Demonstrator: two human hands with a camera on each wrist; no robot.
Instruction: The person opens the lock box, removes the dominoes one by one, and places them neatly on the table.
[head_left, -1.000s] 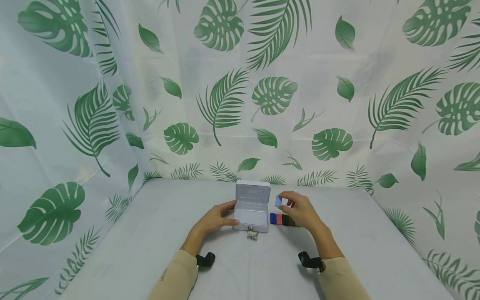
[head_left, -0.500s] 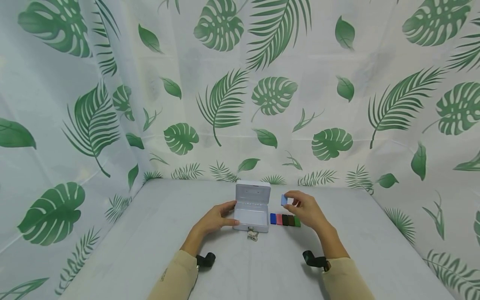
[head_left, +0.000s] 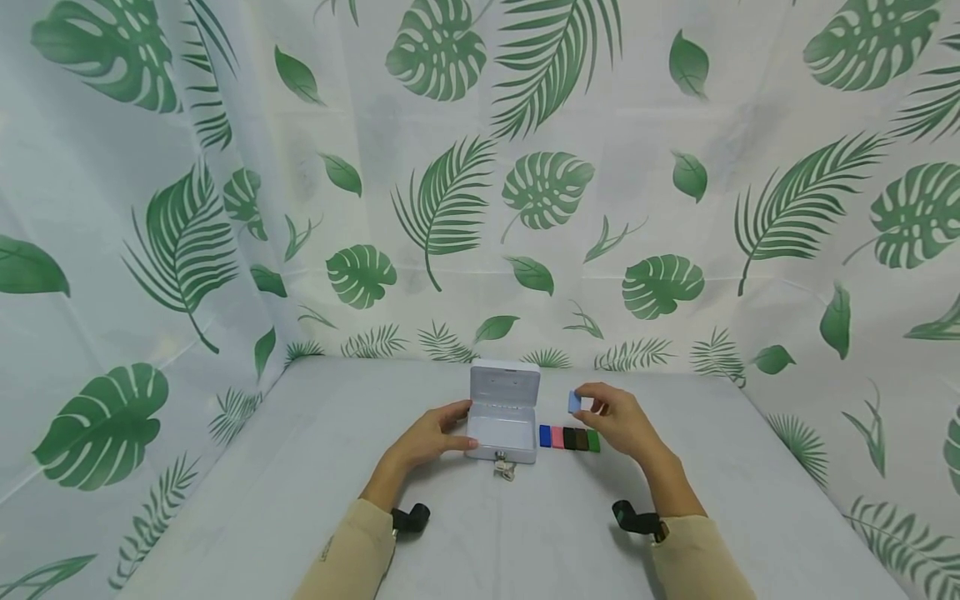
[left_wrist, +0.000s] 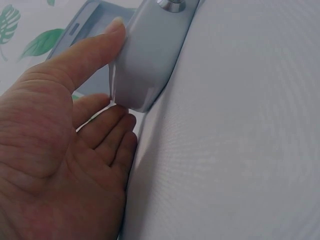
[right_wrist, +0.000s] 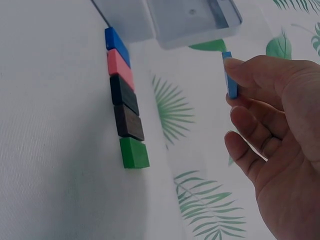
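A white metal cash box [head_left: 502, 432] stands on the table with its lid raised and its inside bare. My left hand [head_left: 426, 437] holds the left side of the box: the thumb lies on the rim and the fingertips touch the side wall. To the right, my right hand [head_left: 617, 418] pinches a small light-blue rectangular block [right_wrist: 230, 76] between thumb and fingertips, above the table. Below it lies a row of coloured blocks: blue [right_wrist: 117, 46], pink [right_wrist: 120, 69], black [right_wrist: 123, 94], dark brown [right_wrist: 129, 122] and green [right_wrist: 134, 153].
Keys [head_left: 505, 471] hang at the lock on the box's front. A white cloth covers the table [head_left: 480, 542]. Behind it rises a leaf-patterned curtain [head_left: 465, 325], which also runs along both sides. Each wrist carries a black camera.
My right hand has moved to the right with the light-blue block, away from the box, uncovering the green block in the row. The left hand and the box have stayed in place.
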